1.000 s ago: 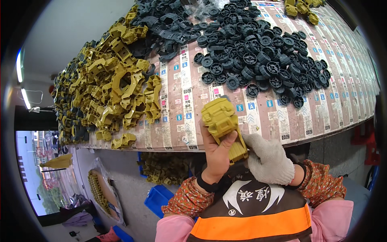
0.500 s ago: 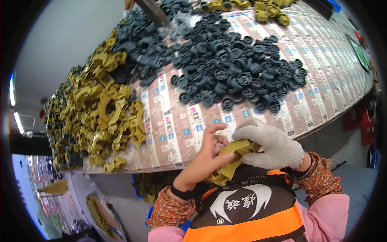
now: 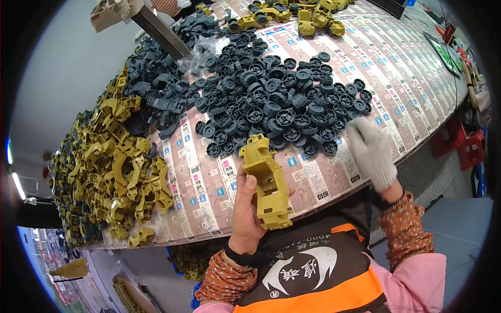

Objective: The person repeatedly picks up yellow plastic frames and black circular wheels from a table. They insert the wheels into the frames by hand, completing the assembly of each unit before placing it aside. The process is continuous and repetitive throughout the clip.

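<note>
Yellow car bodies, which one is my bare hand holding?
The single car body in your left hand; the yellow heap further left rests on the table, untouched.

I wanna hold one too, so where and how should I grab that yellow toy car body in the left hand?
Probably pinch the far end of the yellow toy car body, coming from the right. It's long and narrow, and that end sticks out past the left hand, which grips lower down, with its thumb along the left side.
</note>
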Motion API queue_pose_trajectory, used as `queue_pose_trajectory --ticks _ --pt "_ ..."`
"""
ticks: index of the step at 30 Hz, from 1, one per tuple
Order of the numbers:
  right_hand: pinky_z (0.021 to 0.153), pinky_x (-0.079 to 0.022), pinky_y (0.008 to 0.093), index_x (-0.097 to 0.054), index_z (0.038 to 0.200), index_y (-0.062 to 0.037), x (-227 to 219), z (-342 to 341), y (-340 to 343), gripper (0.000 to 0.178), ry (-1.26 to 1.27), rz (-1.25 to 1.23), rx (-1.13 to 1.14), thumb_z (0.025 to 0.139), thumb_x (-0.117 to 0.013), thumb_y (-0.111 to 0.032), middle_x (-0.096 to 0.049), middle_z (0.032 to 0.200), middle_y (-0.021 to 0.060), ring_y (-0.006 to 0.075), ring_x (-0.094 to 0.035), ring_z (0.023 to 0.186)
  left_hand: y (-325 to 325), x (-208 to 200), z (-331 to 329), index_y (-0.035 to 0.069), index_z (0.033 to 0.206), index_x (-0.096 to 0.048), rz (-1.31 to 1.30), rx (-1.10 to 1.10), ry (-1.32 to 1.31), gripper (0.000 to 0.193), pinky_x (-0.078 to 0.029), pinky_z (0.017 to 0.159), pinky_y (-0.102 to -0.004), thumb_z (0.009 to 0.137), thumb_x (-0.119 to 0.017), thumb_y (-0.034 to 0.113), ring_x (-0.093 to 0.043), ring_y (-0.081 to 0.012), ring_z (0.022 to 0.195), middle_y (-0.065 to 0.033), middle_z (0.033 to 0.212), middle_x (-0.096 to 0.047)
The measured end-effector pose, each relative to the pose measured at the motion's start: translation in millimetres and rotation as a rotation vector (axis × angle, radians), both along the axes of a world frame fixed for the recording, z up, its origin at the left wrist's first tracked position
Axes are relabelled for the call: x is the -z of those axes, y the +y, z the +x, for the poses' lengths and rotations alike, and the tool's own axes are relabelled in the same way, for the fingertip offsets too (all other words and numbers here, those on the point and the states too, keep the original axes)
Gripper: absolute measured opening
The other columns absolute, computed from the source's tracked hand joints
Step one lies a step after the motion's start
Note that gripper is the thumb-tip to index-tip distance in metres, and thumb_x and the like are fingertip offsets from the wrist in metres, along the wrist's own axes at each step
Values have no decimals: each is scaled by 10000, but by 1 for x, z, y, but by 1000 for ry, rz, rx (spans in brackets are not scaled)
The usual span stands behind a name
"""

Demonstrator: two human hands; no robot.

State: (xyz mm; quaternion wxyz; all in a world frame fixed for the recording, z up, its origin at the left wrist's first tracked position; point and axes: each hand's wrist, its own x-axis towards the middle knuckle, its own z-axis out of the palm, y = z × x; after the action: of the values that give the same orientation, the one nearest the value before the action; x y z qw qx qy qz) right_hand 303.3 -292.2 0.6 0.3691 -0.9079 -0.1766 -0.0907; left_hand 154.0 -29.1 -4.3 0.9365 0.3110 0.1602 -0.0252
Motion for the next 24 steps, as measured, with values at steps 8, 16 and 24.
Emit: queue_pose_trajectory --ticks 8,16,24 --pt "814 -531 484 -676 1047 -54 28 32 1 283 -55 -298 108 893 -783 -265 -679 1021 169 389 -676 942 -6 6 -1 73 1502 -429 159 89 74 539 -615 887 -334 1058 -657 279 -694 -179 1064 -78 1282 -630" --pt "696 -518 329 -625 1042 -16 4 6 9 133 231 361 84 941 -695 -66 -640 839 86 173 -622 738 -10 16 1 55 1440 -489 115 164 119 513 -638 781 -335 1032 -696 288 -728 -213 975 -91 1191 -668" --pt "811 -584 375 -651 1257 -26 4 -59 56 299 406 504 -180 959 -656 -32 -731 1022 156 267 -748 900 -22 20 -1 100 1461 -475 159 195 167 546 -623 840 -333 1004 -751 214 -695 -158 1045 -48 1249 -645"
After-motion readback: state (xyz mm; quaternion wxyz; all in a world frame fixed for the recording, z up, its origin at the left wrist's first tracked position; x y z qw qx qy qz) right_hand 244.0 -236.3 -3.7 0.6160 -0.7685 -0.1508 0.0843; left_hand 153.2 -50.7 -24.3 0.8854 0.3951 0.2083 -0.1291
